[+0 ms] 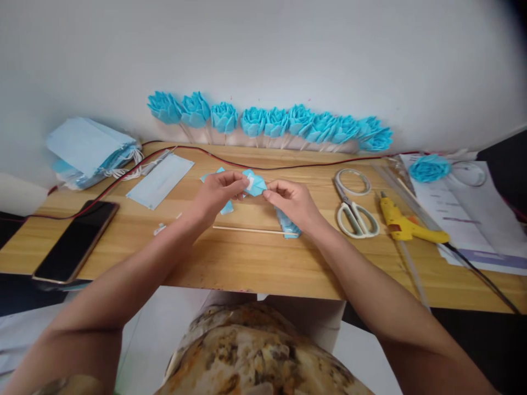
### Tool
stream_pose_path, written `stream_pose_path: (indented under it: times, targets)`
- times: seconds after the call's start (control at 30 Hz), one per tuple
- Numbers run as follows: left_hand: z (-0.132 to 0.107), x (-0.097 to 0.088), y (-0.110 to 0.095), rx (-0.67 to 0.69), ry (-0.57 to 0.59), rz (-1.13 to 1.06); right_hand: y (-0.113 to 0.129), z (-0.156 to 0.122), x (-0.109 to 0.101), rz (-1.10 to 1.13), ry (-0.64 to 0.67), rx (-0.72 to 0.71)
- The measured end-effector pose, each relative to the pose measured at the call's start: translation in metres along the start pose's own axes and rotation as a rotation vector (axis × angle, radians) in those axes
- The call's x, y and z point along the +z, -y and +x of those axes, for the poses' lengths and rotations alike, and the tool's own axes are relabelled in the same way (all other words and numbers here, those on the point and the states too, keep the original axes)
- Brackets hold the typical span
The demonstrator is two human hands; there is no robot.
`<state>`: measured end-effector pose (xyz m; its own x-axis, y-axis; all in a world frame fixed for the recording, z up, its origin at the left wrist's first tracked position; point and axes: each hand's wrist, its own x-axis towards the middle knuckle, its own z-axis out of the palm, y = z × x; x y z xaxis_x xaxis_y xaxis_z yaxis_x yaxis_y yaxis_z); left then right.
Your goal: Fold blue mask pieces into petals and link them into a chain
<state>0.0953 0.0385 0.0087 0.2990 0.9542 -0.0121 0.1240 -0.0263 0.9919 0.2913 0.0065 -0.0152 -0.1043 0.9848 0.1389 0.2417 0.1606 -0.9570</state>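
Note:
Between my two hands, above the middle of the table, is a small folded blue petal piece (257, 185) with a white patch on its left side. My left hand (224, 189) pinches its left edge. The fingertips of my right hand (290, 200) close on its right edge. More blue pieces (226, 208) lie under and behind my left hand. A stack of blue cut pieces (289, 224) is partly hidden below my right hand. One thin wooden stick (247, 229) lies across the table in front, its right end reaching that stack.
Blue flowers on sticks (224, 118) lean along the wall. At left are a phone (76, 241), a flat mask (160, 180) and a mask pile (93, 148). At right are scissors (356, 216), a tape roll (352, 182), a yellow glue gun (405, 224), papers (465, 219) and a blue flower (430, 168).

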Motion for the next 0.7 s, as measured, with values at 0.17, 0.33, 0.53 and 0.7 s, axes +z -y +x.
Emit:
stream_pose_path:
  times: [0.17,0.33,0.53,0.7]
  targets:
    - [0.009,0.0,-0.005,0.026,0.05,0.023,0.004,0.0,-0.009,0.037,0.109,0.008]
    - [0.005,-0.002,-0.005,0.046,0.149,0.145,0.01,0.0,-0.015,0.059,0.101,0.027]
    - [0.0,0.003,0.008,0.095,0.196,0.22,0.008,0.0,-0.008,-0.046,0.138,0.037]
    - [-0.001,0.003,0.009,0.152,0.212,0.31,0.003,0.0,-0.006,-0.029,0.144,0.034]
